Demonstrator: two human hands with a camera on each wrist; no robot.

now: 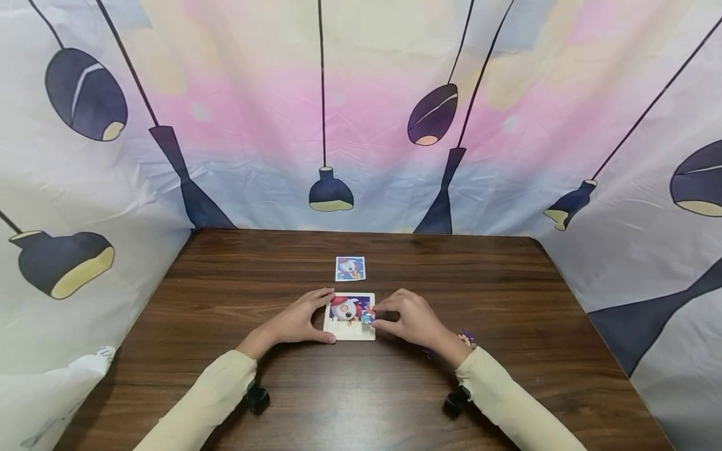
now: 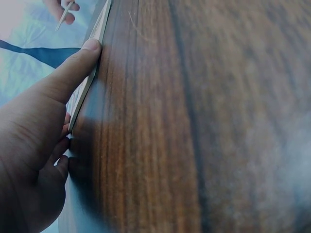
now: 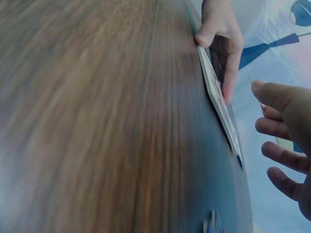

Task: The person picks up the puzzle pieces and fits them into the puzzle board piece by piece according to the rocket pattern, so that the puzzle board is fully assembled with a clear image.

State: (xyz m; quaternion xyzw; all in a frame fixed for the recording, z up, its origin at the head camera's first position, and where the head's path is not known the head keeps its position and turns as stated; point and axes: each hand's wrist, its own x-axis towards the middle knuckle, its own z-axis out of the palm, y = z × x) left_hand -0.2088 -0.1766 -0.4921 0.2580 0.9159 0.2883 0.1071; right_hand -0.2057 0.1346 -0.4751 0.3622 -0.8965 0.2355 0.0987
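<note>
A shallow puzzle tray (image 1: 350, 334) lies on the table, its upper part filled with a picture of a white character in a red hat and its lower part bare and cream. My left hand (image 1: 299, 318) steadies the tray's left side, thumb at the near corner and fingers at the far one. Between thumb and fingertips, my right hand (image 1: 413, 318) pinches a small colourful jigsaw piece (image 1: 368, 317) over the tray's right side. Seen edge-on in the left wrist view, that puzzle piece (image 2: 61, 18) is a thin sliver held above the tray.
Behind the tray lies a small printed picture card (image 1: 350, 268) showing the same character. Loose puzzle pieces (image 1: 467, 339) sit beside my right wrist, partly hidden by the forearm. A patterned cloth (image 1: 372, 125) hangs behind the wooden table (image 1: 254, 263).
</note>
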